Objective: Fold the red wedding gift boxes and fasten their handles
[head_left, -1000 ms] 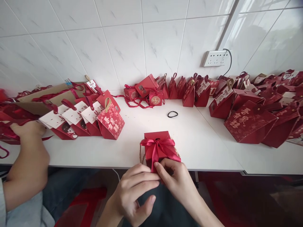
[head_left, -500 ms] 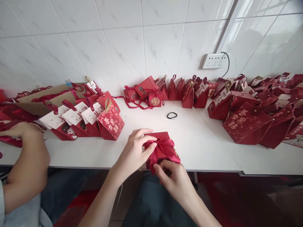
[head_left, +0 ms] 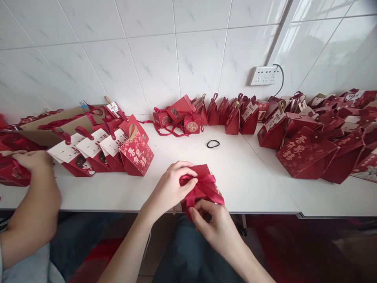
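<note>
Sitting at the near edge of the white table (head_left: 253, 177), the red gift box (head_left: 205, 171) lies directly between the person's two hands, with the left hand (head_left: 169, 190) against its left side and the right hand (head_left: 215, 224) just below its near face. A red satin ribbon (head_left: 209, 187) is tied in a bow across the front of the box. The left hand reaches in from the lower left, wrist low and fingers curled over the box's upper left corner, thumb and forefinger pinched together on the bow's left loop. The right hand comes up from below, palm turned toward the box, its fingertips closed on the ribbon tail that hangs over the table edge. Behind the box the table is bare up to a black hair tie (head_left: 213, 144), well apart from both hands. Farther back a cluster of small red boxes and bags (head_left: 191, 118) stands against the tiled wall (head_left: 147, 51), under a white power socket (head_left: 263, 75). A row of red bags with white tags (head_left: 100, 151) stands to the left, near the left hand but not touching it, and a larger heap of red bags (head_left: 306, 153) covers the table to the right. At the far left a co-worker's hand (head_left: 33, 161) grips another red bag (head_left: 13, 175).
</note>
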### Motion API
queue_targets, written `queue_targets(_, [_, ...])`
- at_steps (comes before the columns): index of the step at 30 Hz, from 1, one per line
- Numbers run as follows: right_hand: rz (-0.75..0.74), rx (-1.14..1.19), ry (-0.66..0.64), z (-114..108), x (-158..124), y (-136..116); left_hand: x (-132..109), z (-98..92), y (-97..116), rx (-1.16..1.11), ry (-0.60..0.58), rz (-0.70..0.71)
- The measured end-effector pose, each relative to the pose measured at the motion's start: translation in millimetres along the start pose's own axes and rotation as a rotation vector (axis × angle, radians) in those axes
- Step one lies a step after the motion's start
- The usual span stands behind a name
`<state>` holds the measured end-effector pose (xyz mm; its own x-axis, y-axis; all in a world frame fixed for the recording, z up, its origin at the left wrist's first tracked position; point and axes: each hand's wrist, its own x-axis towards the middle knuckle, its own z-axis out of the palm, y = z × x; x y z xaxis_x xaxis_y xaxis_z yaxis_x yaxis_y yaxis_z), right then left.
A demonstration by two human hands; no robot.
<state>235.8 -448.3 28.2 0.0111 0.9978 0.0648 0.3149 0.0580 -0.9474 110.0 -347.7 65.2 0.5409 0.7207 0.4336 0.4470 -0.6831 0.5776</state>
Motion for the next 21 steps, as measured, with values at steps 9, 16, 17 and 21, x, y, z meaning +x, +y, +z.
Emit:
queue_targets(9, [-0.104,-0.076,-0.121,-7,-4,-4,0,4.5,0,0.007,0.022,-0.043])
queue_targets(16, [-0.157,-0.19,-0.144,-11,-6,-3,-1,5.2,-1,-0.041,-0.006,-0.114])
queue_targets(17, [-0.154,-0.206,-0.151,-12,-6,-3,-1,5.1,-1,-0.05,-0.015,-0.132])
queue_targets(21, [-0.13,-0.247,-0.192,-13,-4,-3,0,4.1,1,-0.083,-0.048,-0.195])
